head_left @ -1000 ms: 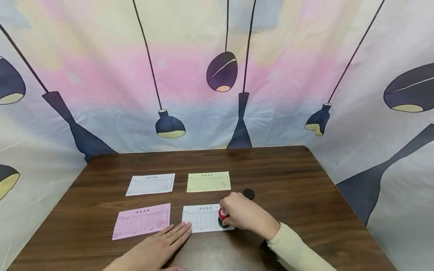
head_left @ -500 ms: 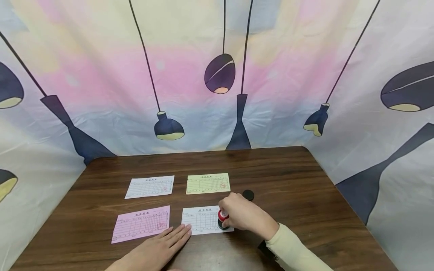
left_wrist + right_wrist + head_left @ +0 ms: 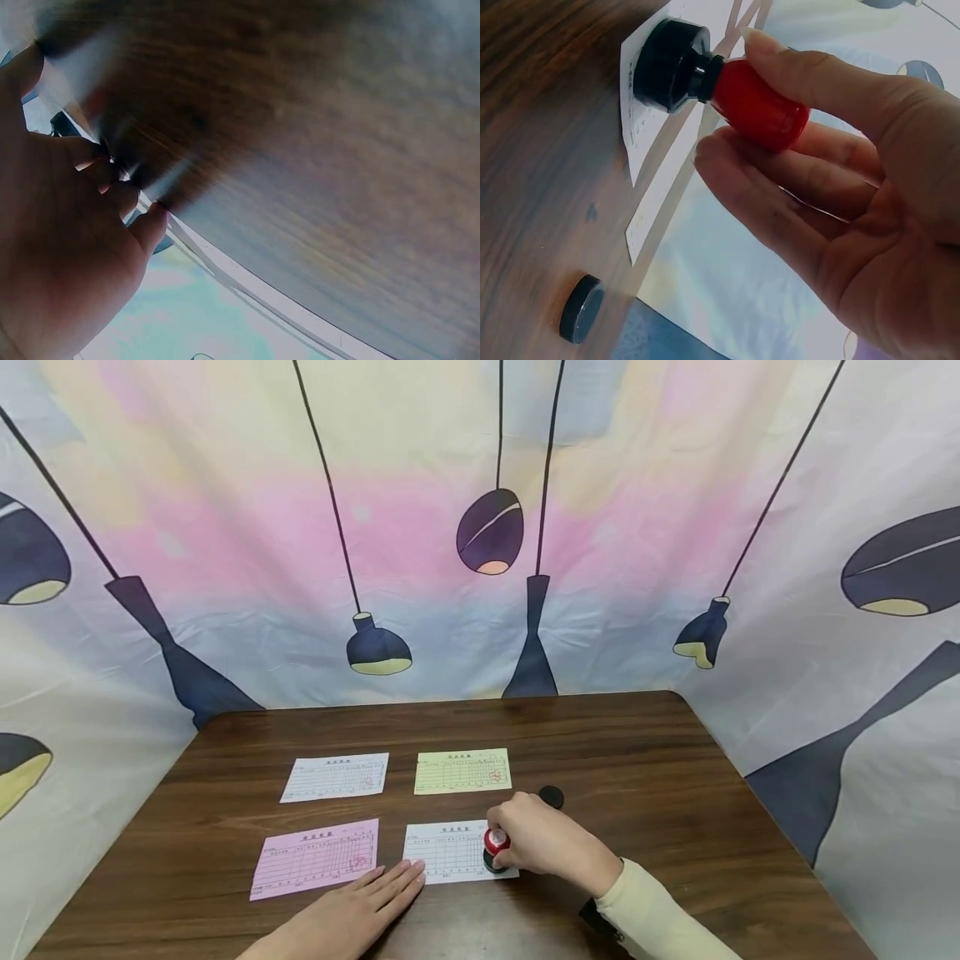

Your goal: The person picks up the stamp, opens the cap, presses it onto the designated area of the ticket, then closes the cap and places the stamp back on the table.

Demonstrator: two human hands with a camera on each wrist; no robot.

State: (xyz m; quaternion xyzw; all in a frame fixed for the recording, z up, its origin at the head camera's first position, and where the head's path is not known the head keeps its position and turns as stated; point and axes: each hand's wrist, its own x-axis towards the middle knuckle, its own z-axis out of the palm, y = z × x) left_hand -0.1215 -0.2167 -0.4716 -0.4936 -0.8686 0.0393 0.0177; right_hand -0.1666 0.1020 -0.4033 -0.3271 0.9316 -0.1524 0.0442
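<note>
My right hand (image 3: 542, 842) holds a round stamp by its red handle (image 3: 761, 105), thumb on one side and fingers on the other. The stamp's black base (image 3: 671, 66) is down against the lower right part of a white printed form (image 3: 444, 853); whatever lies under the base is hidden. With straight fingers, my left hand (image 3: 352, 906) rests on the table, fingertips at that form's lower left corner. The left wrist view shows this hand (image 3: 67, 217) from its palm side, partly dark. Behind my right hand lies the stamp's round black cap (image 3: 552, 797).
A pink form (image 3: 315, 858) lies left of the white one. Farther back are another white form (image 3: 335, 777) and a yellow form (image 3: 462, 772); all three bear red marks at lower right. The brown wooden table (image 3: 637, 760) ends at a printed cloth (image 3: 420, 552).
The head view has shifted slightly. Both hands and the stamp stay in the same places on the form, and the other papers have not moved.
</note>
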